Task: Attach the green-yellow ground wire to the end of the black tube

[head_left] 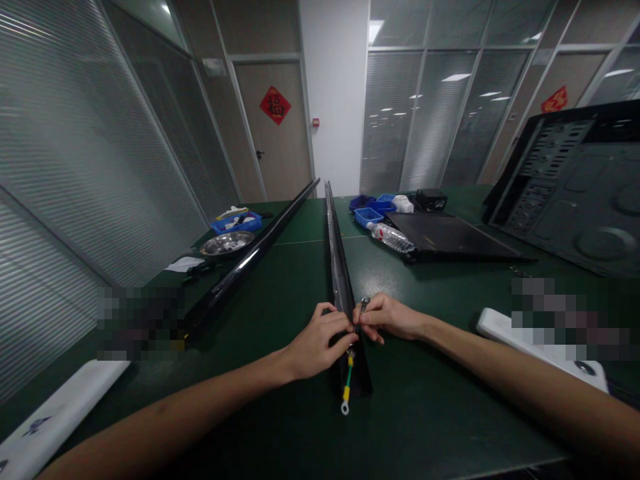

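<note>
A long dark metal channel (338, 267) lies lengthwise on the green table, its near end between my hands. My left hand (320, 339) rests at that end, thumb and fingers closed over its edge; whatever they pinch is too small to make out. From below these fingers hangs a short green and yellow wire (349, 380) with a ring terminal at its tip. On the right side of the channel, my right hand (383, 318) is closed, fingertips close to the left ones. A small metal piece (365, 303) shows above its fingers; the fingertips' hold is partly hidden.
Another long dark bar (250, 257) lies to the left, near a metal dish (227, 243) and blue tray (236, 222). Right are blue bins (369, 217), a plastic bottle (393, 237), a dark panel (455, 237), a large metal case (575, 187) and a white device (543, 350).
</note>
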Demonstrator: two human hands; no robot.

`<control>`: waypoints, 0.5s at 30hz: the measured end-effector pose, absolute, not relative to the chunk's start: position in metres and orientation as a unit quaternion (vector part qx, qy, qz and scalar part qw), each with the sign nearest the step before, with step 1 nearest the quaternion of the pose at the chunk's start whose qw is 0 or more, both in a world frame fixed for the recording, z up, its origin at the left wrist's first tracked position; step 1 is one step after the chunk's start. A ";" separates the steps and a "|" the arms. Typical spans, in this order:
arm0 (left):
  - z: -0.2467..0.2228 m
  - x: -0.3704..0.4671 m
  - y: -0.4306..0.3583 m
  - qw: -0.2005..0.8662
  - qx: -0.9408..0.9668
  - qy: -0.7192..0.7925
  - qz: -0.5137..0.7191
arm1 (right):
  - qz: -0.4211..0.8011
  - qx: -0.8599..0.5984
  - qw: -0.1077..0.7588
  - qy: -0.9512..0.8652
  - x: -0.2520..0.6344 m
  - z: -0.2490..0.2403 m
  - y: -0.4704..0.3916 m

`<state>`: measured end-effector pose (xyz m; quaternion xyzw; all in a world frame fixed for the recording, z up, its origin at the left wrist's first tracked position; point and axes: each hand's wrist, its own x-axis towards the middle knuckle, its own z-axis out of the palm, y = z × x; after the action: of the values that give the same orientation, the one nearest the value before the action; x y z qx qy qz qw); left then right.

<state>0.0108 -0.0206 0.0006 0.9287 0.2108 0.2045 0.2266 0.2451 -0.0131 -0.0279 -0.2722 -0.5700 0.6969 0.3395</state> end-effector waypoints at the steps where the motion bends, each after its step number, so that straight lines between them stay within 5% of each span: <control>1: 0.000 0.011 -0.021 0.226 0.929 0.210 0.205 | 0.696 -0.272 0.339 -0.571 0.245 -0.028 -0.013; 15: -0.002 0.009 -0.020 0.210 0.935 0.207 0.196 | 0.700 -0.258 0.342 -0.571 0.245 -0.028 -0.012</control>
<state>0.0091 -0.0201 -0.0017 0.9350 0.2075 0.1961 0.2103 0.2455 -0.0124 -0.0277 -0.2577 -0.5713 0.7003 0.3418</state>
